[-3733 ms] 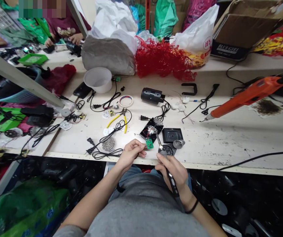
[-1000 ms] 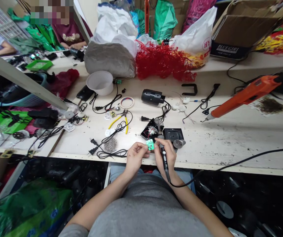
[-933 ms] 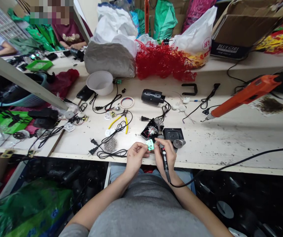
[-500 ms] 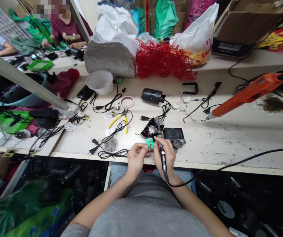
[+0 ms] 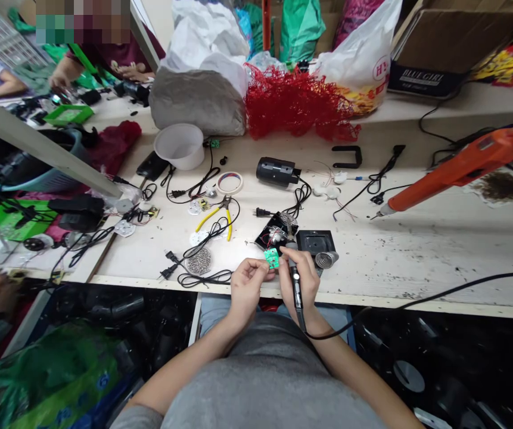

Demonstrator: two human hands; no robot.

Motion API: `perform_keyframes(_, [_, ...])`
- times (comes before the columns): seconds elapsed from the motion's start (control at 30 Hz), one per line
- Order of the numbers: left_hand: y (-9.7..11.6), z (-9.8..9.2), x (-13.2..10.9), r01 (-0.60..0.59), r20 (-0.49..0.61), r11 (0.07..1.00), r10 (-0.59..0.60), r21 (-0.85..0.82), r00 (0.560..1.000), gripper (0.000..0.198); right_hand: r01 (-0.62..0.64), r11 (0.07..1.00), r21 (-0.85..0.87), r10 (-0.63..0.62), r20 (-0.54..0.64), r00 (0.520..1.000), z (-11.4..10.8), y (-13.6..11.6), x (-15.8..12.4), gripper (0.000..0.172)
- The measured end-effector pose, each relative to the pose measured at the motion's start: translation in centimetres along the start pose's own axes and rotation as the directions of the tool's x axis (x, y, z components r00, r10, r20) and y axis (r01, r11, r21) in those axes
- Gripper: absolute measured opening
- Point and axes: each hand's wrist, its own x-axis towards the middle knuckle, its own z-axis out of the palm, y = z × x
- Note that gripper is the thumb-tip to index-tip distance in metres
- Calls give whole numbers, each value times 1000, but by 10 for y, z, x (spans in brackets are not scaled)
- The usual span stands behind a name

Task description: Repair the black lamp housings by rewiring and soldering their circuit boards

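Note:
Near the bench's front edge, my left hand (image 5: 248,285) pinches a small green circuit board (image 5: 271,258) by its left side. My right hand (image 5: 301,275) is closed around the black handle of a soldering iron (image 5: 297,289), whose cable trails off to the right. The iron's front end points away from me, just right of the board; whether its tip touches anything I cannot tell. Behind the board sits an open black housing (image 5: 266,233) with wires and a light part inside. A black square part (image 5: 316,242) and a metal coil holder (image 5: 326,259) lie to the right.
Yellow-handled pliers (image 5: 214,218), a tape roll (image 5: 230,183) and a tub of metal bits (image 5: 198,261) lie left. A black cylindrical device (image 5: 277,171) stands behind. An orange electric screwdriver (image 5: 457,171) hangs at right. Co-workers sit at far left.
My hands, the board and the iron stay almost in place. The view has shifted slightly, and a co-worker's hand at the far left has moved left.

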Motion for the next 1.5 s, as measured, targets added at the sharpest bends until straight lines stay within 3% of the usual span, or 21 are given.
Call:
perform_keyframes(0.73, [-2, 6, -1, -137, -108, 990, 139, 21, 984, 30, 0, 1000, 17, 0, 8, 1000, 2, 0, 0, 30])
perform_keyframes(1.5, [-4, 4, -1, -159, -78, 987, 161, 26, 984, 31, 25, 1000, 13, -25, 4, 1000, 2, -3, 2, 30])
